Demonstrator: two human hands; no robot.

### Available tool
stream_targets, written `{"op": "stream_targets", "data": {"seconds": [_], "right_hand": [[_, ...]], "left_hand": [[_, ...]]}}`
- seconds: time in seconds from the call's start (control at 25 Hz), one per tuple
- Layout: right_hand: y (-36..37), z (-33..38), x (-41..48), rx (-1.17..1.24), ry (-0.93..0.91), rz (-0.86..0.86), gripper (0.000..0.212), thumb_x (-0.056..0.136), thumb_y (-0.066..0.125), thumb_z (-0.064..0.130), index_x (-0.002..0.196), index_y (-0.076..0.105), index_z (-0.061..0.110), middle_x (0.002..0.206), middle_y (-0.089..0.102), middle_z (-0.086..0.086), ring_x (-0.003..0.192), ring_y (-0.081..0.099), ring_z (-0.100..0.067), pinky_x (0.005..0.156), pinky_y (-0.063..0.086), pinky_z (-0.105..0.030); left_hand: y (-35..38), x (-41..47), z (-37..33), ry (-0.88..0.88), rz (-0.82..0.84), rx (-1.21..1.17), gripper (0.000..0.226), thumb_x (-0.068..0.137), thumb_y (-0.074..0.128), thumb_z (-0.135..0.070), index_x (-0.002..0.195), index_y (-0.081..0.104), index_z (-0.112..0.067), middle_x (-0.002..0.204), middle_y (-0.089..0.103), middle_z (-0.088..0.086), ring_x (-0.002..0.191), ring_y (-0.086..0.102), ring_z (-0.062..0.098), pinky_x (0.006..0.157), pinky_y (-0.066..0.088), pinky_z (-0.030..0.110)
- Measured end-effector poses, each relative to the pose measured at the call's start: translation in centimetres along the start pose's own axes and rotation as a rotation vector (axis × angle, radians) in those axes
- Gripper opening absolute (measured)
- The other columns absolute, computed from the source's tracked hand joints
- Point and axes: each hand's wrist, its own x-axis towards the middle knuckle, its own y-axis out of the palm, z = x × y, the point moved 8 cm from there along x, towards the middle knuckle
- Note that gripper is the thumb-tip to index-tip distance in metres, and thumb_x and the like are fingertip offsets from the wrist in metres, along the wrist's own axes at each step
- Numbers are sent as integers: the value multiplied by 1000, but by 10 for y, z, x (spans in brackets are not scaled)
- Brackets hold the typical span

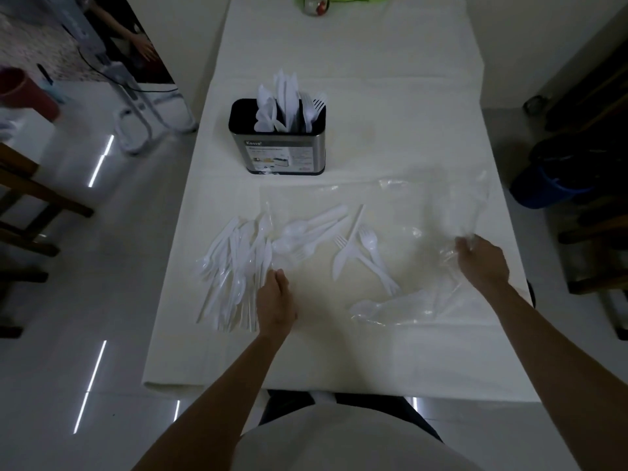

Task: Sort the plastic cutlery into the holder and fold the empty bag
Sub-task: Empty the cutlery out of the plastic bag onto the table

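A metal cutlery holder with a black rim stands at the table's middle, with several white spoons, knives and forks upright in it. A heap of white plastic cutlery lies front left. More spoons, forks and a knife lie inside the clear plastic bag, which is spread across the right half. My left hand rests at the heap's right edge, its fingertips touching the cutlery. My right hand grips the bag's right side and holds it lifted.
The white table runs away from me. A jar and something green stand at its far end. Wooden chairs stand at the left, a blue bucket at the right. Another person's hand shows far left.
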Motion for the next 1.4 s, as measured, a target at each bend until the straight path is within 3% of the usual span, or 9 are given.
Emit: {"op": "stream_targets", "data": {"seconds": [0.16, 0.44, 0.64, 0.8, 0.96, 1.04, 1.16, 1.28, 1.4], "right_hand": [[-35, 33, -7, 165, -189, -95, 48, 97, 32, 46, 79, 55, 8, 66, 65, -15, 65, 64, -36, 68, 54, -47], [-96, 74, -19, 323, -306, -383, 36, 101, 36, 31, 82, 55, 6, 73, 60, -18, 69, 58, -31, 66, 43, -34], [-104, 70, -27, 471, -334, -448, 38, 100, 33, 38, 78, 51, 13, 67, 52, -12, 65, 52, -22, 63, 39, -33], [-106, 58, -16, 364, -297, -427, 34, 101, 38, 30, 77, 54, 11, 71, 53, -14, 70, 53, -24, 67, 38, -34], [-93, 30, 3, 240, -259, -352, 40, 101, 39, 25, 79, 60, 0, 78, 60, -24, 76, 59, -36, 65, 34, -32], [-84, 13, 11, 254, -229, -306, 38, 101, 39, 26, 79, 61, 3, 75, 57, -21, 76, 59, -39, 59, 33, -33], [-72, 0, 14, 297, -208, -239, 37, 98, 37, 33, 66, 51, 20, 73, 54, -16, 66, 52, -25, 56, 31, -24], [-64, -12, 18, 293, -86, -181, 29, 98, 37, 27, 79, 54, 13, 78, 53, -16, 75, 50, -23, 52, 39, -16], [-58, -25, 21, 276, -27, -138, 26, 96, 37, 26, 85, 55, 11, 80, 53, -16, 71, 45, -27, 59, 39, -3]], "left_hand": [[-1, 6, -3, -1, -63, 8, 36, 101, 27, -27, 74, 46, -14, 66, 48, 4, 65, 56, 32, 60, 52, 48], [-11, 8, -18, 33, -168, -1, 31, 102, 28, -15, 79, 46, -5, 65, 38, -4, 67, 40, 18, 56, 20, 23], [-15, 7, -25, 87, -215, -95, 30, 101, 31, -14, 76, 45, -6, 63, 40, -2, 67, 43, 21, 53, 25, 23], [-14, 6, -25, 191, -119, -109, 34, 99, 33, -23, 70, 49, -13, 62, 49, -3, 61, 48, 18, 57, 37, 30], [-19, 10, -42, 518, -46, 80, 46, 82, 28, -18, 94, 72, -16, 96, 66, 0, 89, 54, 13, 76, 42, 22], [-17, 20, -49, 683, -39, 262, 54, 79, 26, -14, 112, 70, -17, 116, 63, 7, 107, 50, 18, 92, 44, 31], [-1, 37, -43, 672, 50, 532, 54, 92, 24, -44, 136, 49, -24, 149, 38, 10, 139, 29, 34, 112, 28, 52], [25, 47, -31, 578, 173, 764, 94, 75, 1, -80, 150, 14, -25, 160, 1, 8, 146, -6, 35, 113, -7, 53], [39, 52, -34, 545, 116, 861, 99, 73, 8, -85, 149, 14, -22, 158, 11, 15, 144, 5, 42, 109, -4, 62]]}}
